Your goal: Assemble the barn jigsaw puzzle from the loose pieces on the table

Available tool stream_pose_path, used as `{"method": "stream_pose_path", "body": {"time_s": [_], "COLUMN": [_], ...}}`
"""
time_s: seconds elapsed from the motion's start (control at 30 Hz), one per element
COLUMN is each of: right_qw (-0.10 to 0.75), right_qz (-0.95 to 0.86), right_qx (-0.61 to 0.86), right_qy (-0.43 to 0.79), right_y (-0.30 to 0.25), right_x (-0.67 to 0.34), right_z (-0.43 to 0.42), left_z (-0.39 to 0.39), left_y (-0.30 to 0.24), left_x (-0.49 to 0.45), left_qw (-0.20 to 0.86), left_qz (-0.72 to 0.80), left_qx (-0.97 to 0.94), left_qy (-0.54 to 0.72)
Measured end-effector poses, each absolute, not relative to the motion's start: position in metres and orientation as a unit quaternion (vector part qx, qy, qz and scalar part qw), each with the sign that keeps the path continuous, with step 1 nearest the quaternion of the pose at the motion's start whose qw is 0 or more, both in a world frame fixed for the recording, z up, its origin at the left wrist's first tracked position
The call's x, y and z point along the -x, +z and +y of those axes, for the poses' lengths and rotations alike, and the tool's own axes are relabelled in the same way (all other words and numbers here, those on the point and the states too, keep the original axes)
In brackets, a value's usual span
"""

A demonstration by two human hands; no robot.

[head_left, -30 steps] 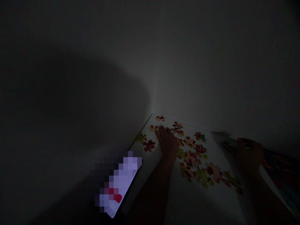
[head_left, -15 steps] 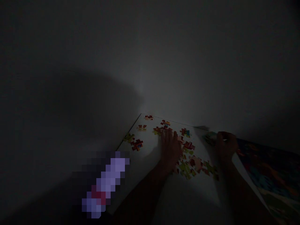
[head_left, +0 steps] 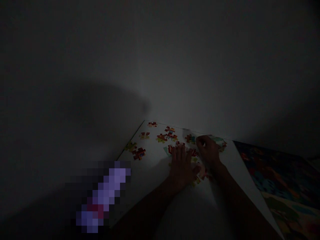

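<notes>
My right hand [head_left: 208,150] is drawing a pale teal cardboard jigsaw piece [head_left: 216,139] inward, fingers curled and pinching it, while my left hand [head_left: 182,166] is resting open and flat — beside red-and-green jigsaw pieces [head_left: 161,137] on a white board [head_left: 150,166].

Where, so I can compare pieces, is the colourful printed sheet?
The colourful printed sheet lies at the head view's right, beside the white board's edge, past the right hand.

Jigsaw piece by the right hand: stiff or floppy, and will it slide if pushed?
The jigsaw piece looks like thin, flat card, so probably stiff and light for its size. Lying flat, it is unlikely to roll. It would probably slide on the white surface, though the dim light hides the texture.
</notes>
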State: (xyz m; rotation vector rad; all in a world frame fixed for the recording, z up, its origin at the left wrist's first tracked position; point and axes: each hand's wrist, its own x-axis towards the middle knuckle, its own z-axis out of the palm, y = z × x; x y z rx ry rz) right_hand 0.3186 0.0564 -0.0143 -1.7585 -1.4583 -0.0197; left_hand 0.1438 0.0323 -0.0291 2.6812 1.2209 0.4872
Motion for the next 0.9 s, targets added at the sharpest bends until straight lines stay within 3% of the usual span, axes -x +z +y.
{"method": "stream_pose_path", "body": {"time_s": [0.2,0.43,0.77,0.9], "right_qw": [0.338,0.372,0.368,0.381], "right_qz": [-0.653,-0.67,-0.66,-0.644], "right_qx": [0.668,0.616,0.621,0.619], "right_qy": [0.119,0.18,0.207,0.238], "right_y": [-0.035,-0.044,-0.033,-0.028], "right_x": [-0.32,-0.331,-0.327,-0.326], "right_z": [0.069,0.075,0.073,0.071], "left_z": [0.016,-0.026,-0.052,-0.058], "left_y": [-0.02,-0.021,-0.029,-0.018], "left_x": [-0.143,-0.154,-0.156,-0.151], "left_qw": [0.081,0.105,0.008,0.022], "left_qz": [0.388,0.307,0.182,0.155], "left_qx": [-0.908,-0.939,-0.969,-0.972], "left_qy": [0.135,0.113,0.166,0.178]}}
